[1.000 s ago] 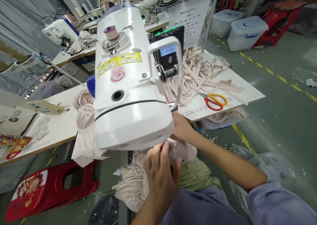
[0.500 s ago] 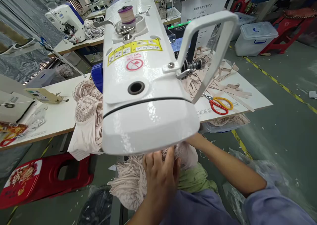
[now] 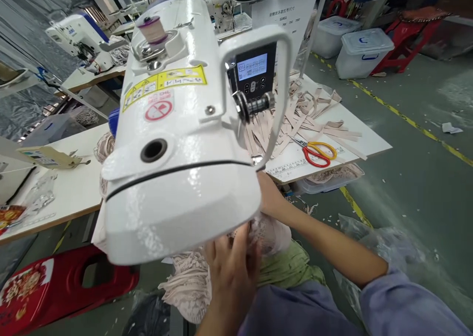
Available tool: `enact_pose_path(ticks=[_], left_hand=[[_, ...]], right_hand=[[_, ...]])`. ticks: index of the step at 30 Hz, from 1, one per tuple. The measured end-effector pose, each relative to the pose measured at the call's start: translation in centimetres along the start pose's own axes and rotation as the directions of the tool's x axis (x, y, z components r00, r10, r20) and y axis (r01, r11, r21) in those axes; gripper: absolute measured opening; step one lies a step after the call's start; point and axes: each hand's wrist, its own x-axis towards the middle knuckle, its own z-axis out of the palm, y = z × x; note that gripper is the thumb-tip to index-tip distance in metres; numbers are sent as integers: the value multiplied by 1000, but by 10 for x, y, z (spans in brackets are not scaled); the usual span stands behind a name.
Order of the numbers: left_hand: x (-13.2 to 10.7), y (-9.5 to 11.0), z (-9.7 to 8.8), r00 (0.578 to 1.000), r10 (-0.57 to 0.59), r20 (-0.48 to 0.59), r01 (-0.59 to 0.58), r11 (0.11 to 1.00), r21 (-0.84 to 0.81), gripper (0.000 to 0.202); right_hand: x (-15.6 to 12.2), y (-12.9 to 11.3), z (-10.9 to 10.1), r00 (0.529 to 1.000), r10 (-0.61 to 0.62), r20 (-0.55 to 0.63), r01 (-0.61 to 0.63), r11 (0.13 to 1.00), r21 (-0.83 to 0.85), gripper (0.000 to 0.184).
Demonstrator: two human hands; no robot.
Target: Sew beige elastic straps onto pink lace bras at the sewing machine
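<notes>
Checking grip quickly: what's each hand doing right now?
Left hand: fingers spread, pressing on the lace fabric.
Right hand: mostly hidden under the sewing machine; cannot tell.

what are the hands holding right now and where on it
Both hands are on the pale lace fabric under the sewing machine head. The left hand presses its near edge; the right hand is half hidden, so its grip cannot be told.

My right hand is mostly hidden under the sewing machine head, which also covers the needle area. My left hand's fingertips vanish into lace fabric. The display text is unreadable.
</notes>
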Motion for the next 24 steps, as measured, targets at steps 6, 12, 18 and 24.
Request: enact_pose_path(ticks=[6, 12, 18, 24], left_hand=[[-12, -36, 0, 940, -336, -54, 304, 902, -307, 43], [-8, -41, 11, 830, -479, 286, 523, 488, -699, 53], [-18, -47, 19, 848, -452, 276, 497, 501, -708, 55], [-18, -47, 21, 839, -479, 257, 501, 498, -708, 58]], right_hand=[[-24, -2, -8, 990, 33, -137, -3, 977, 214, 14], [-56, 7, -4, 988, 80, -129, -46, 967, 249, 15], [-75, 12, -2, 986, 65, -153, -20, 960, 280, 27], [-84, 15, 0, 988, 31, -151, 11, 963, 271, 35]])
